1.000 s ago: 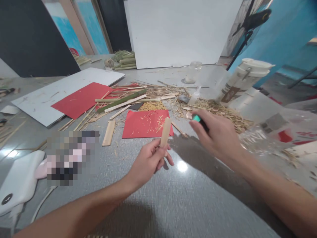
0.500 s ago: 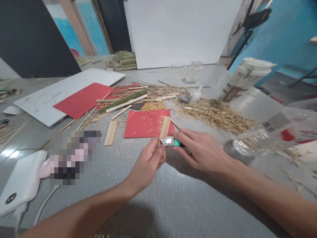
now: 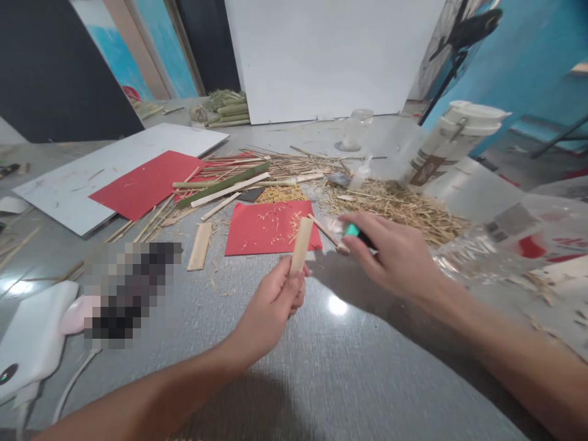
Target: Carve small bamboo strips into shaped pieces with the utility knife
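My left hand (image 3: 285, 291) is closed around the lower end of a flat bamboo strip (image 3: 301, 242), which stands tilted up above the table. My right hand (image 3: 390, 251) grips a utility knife (image 3: 353, 231) with a green and black handle; its blade end is blurred and points left, apart from the strip. Beyond the left hand lies a red sheet (image 3: 257, 229) strewn with curled shavings. A thin stick (image 3: 325, 233) rests at its right edge, just left of the knife. Another flat bamboo piece (image 3: 199, 246) lies left of the red sheet.
Bamboo sticks (image 3: 239, 177) and a straw heap (image 3: 395, 208) spread across the back. A plastic bottle (image 3: 500, 236) lies at right, near a lidded jar (image 3: 450, 144). At left are a white power bank (image 3: 34, 334) with a cable and a white board (image 3: 64, 184).
My right hand has drawn the knife away from the bamboo strip, to the right and slightly up. My left hand still holds the strip in nearly the same place.
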Motion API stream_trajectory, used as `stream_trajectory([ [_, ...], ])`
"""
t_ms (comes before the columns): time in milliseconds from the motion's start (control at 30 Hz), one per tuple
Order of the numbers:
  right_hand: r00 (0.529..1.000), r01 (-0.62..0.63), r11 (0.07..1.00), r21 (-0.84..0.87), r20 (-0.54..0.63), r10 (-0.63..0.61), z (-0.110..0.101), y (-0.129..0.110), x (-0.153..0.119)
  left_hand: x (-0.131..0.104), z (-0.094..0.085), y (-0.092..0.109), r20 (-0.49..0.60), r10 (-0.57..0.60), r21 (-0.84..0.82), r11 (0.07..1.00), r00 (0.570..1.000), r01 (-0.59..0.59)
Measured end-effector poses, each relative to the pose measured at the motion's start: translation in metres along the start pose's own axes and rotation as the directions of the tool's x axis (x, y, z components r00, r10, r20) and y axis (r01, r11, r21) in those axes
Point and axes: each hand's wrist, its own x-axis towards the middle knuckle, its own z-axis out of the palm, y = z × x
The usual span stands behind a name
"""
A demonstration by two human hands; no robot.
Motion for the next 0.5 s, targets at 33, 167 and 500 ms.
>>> stream_trajectory([
  [33, 0.998, 0.056, 0.998, 0.014, 0.031, -0.057, 0.003, -0.006, -0.002, 0.003, -0.002, 0.001, -0.015, 0.011, -0.017, 1.000, 1.000, -0.012],
  [167, 0.978, 0.169, 0.984, 0.065, 0.116, -0.175, 0.011, -0.022, -0.006, 0.005, -0.002, 0.003, 0.008, 0.019, -0.034, 0.999, 1.000, -0.019],
  [500, 0.944, 0.329, 0.939, -0.104, 0.041, -0.326, 0.005, -0.026, -0.002, -0.004, 0.000, 0.008, 0.003, 0.041, 0.125, 0.991, 0.999, -0.041],
])
